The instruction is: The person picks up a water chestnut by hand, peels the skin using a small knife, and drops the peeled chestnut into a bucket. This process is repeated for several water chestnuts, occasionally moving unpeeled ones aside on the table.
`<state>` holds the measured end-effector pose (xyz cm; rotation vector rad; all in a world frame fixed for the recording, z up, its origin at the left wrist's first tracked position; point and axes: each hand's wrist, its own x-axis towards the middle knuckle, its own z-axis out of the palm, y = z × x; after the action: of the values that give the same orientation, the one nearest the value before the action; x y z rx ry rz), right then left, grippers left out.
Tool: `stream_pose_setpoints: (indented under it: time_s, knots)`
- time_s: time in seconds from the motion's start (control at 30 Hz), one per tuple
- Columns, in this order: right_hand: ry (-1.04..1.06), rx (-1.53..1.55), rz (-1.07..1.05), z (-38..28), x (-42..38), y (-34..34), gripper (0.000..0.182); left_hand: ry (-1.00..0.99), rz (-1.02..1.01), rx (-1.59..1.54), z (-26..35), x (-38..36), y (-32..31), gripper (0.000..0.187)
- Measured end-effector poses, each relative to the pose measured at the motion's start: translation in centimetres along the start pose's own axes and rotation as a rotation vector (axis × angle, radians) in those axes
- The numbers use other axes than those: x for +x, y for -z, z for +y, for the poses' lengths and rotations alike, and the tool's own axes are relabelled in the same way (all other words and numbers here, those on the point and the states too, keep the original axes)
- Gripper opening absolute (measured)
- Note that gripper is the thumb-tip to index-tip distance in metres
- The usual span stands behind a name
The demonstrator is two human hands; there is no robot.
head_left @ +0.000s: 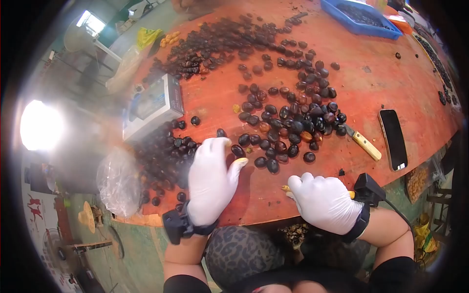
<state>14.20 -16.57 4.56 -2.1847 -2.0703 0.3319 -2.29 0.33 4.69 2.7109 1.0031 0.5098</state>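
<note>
My left hand (212, 173), in a white glove with yellowed fingertips, reaches over the near edge of the pile with thumb and fingers apart. A dark, glossy oval nut (238, 151) lies on the table by its thumb and index finger. My right hand (325, 200), also gloved in white, is closed around a yellow-handled tool (351, 194); the handle's end shows behind the fist and the rest is mostly hidden. Beyond both hands spreads a loose heap of dark nuts (295, 127). A knife with a wooden handle (366, 145) rests at the heap's right side.
A phone (394, 139) lies on the red tabletop (361, 93) at right. On the left stand a white box (154, 107), more dark nuts (166, 151) and a clear plastic bag (118, 181). A blue tray (361, 19) with dark contents sits at the far edge.
</note>
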Motion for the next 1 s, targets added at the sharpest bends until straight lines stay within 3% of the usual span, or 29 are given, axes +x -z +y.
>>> stream_pose_setpoints:
  time_s: [0.17, 0.2, 0.3, 0.43, 0.57, 1.0]
  knots:
    - [-0.016, -0.027, 0.055, 0.5, -0.6, -0.4, 0.014, -0.019, -0.042, -0.082, -0.2, 0.0, -1.1, 0.031]
    - [0.001, -0.028, 0.077, 0.7, -0.6, -0.4, 0.014, 0.088, -0.06, -0.29, 0.9, -0.8, -0.3, 0.028]
    - [0.064, -0.018, 0.134, 1.1, -0.6, -0.4, 0.014, 0.069, -0.36, -0.763, 1.6, -2.5, 0.1, 0.03]
    - [0.134, -0.001, 0.176, 1.0, -0.4, -0.1, 0.014, 0.062, -0.493, -0.692, 1.7, -2.2, -0.7, 0.028]
    - [0.164, -0.021, 0.18, 0.9, 0.0, -0.3, 0.013, 0.098, -0.377, -0.675, 2.1, -2.4, -1.1, 0.026]
    - [0.099, -0.116, 0.168, 0.9, 0.2, -0.4, 0.011, 0.109, -0.393, -0.622, 2.0, -2.5, -1.5, 0.025]
